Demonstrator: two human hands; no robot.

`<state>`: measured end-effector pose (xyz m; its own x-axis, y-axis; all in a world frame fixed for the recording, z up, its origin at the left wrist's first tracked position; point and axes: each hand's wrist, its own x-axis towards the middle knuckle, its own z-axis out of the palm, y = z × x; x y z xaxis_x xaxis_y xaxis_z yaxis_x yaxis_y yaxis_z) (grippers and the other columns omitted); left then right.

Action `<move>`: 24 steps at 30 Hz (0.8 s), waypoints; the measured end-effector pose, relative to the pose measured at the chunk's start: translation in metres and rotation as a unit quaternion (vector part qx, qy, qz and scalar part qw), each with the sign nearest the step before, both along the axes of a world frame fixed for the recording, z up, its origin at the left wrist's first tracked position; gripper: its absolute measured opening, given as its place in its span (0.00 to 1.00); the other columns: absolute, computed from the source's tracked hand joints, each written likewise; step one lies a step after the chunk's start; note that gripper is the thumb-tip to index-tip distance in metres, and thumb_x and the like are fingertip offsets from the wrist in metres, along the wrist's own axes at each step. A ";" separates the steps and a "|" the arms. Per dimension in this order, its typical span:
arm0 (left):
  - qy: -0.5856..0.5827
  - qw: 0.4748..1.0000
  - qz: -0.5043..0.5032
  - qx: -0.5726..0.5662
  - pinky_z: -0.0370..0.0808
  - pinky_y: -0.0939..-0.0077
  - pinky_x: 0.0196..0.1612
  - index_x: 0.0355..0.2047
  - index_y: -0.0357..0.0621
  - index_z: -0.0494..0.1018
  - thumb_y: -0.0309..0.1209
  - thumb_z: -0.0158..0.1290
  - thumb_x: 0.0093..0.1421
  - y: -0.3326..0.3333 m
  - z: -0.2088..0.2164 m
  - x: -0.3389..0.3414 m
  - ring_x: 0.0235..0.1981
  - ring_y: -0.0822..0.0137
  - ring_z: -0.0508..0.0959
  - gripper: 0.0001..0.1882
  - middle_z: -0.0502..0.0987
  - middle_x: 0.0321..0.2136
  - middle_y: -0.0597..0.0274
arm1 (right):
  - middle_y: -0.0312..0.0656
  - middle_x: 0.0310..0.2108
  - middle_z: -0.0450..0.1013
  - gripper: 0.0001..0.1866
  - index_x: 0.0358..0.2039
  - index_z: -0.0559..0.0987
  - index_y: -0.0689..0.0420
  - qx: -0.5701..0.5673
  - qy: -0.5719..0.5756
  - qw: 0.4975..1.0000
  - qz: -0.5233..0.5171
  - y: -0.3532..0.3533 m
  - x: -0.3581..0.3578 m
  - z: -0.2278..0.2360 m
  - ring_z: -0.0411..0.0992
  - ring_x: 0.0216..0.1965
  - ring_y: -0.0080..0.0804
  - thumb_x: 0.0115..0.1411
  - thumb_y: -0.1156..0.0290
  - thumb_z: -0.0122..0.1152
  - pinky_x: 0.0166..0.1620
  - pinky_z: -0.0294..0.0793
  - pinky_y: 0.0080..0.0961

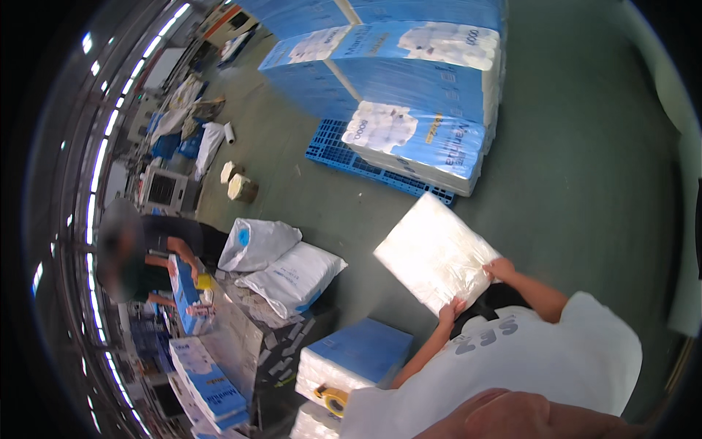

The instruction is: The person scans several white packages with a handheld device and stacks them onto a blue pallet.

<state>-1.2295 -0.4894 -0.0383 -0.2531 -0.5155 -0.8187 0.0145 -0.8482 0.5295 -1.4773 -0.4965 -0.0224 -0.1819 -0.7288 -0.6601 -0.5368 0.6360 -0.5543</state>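
In front of my body I hold a large white plastic-wrapped pack (435, 249), its film glossy and creased. My left hand (452, 310) grips its near edge. Farther right along the pack, my right hand (499, 269) is closed on the film at the corner. The pack is tilted, its far corner reaching toward a blue plastic pallet (329, 146). On that pallet stand stacked blue-and-white wrapped packs (420, 139) with rolls pictured on them. What lies under the white pack is hidden.
At lower left, a roll of yellow tape (333, 400) rests by a blue-topped white pack (358, 351). A worktable (234, 322) carries white sacks (292, 278) and blue packs (208, 384). Behind it, a co-worker (175, 241) handles a blue pack. Machines line the far left.
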 end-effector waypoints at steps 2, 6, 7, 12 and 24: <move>-0.014 0.998 -0.055 -0.015 0.71 0.84 0.29 0.25 0.36 0.71 0.37 0.48 0.57 0.004 0.015 -0.008 0.22 0.70 0.75 0.14 0.75 0.22 0.59 | 0.39 0.13 0.71 0.18 0.15 0.75 0.60 -0.029 -0.048 0.993 -0.108 0.035 -0.006 -0.004 0.69 0.15 0.25 0.51 0.59 0.56 0.22 0.69 0.21; -0.029 0.991 -0.125 -0.034 0.70 0.83 0.30 0.27 0.36 0.70 0.37 0.49 0.56 -0.017 0.048 -0.042 0.25 0.71 0.75 0.14 0.75 0.22 0.58 | 0.41 0.12 0.69 0.19 0.13 0.72 0.62 -0.089 -0.248 0.900 -0.348 0.082 -0.016 -0.022 0.68 0.13 0.26 0.54 0.62 0.54 0.20 0.69 0.20; -0.026 0.989 -0.141 -0.028 0.71 0.83 0.31 0.28 0.35 0.69 0.36 0.49 0.56 -0.017 0.054 -0.054 0.26 0.71 0.76 0.13 0.75 0.22 0.58 | 0.41 0.12 0.69 0.19 0.13 0.72 0.62 -0.092 -0.258 0.888 -0.371 0.094 -0.025 -0.019 0.68 0.13 0.26 0.54 0.62 0.54 0.20 0.69 0.21; 0.035 0.967 -0.251 -0.009 0.71 0.83 0.31 0.30 0.34 0.69 0.35 0.49 0.56 0.011 0.053 -0.159 0.25 0.69 0.77 0.14 0.76 0.23 0.57 | 0.42 0.13 0.69 0.18 0.14 0.71 0.61 -0.133 -0.246 0.841 -0.463 0.163 -0.109 -0.012 0.69 0.14 0.28 0.55 0.62 0.53 0.20 0.69 0.21; 0.013 0.896 -0.442 -0.031 0.71 0.82 0.28 0.26 0.31 0.71 0.34 0.49 0.56 -0.035 0.095 -0.308 0.23 0.69 0.76 0.14 0.75 0.22 0.57 | 0.39 0.12 0.67 0.18 0.14 0.69 0.59 -0.247 -0.220 0.715 -0.616 0.189 -0.165 0.025 0.68 0.16 0.27 0.55 0.62 0.54 0.22 0.66 0.20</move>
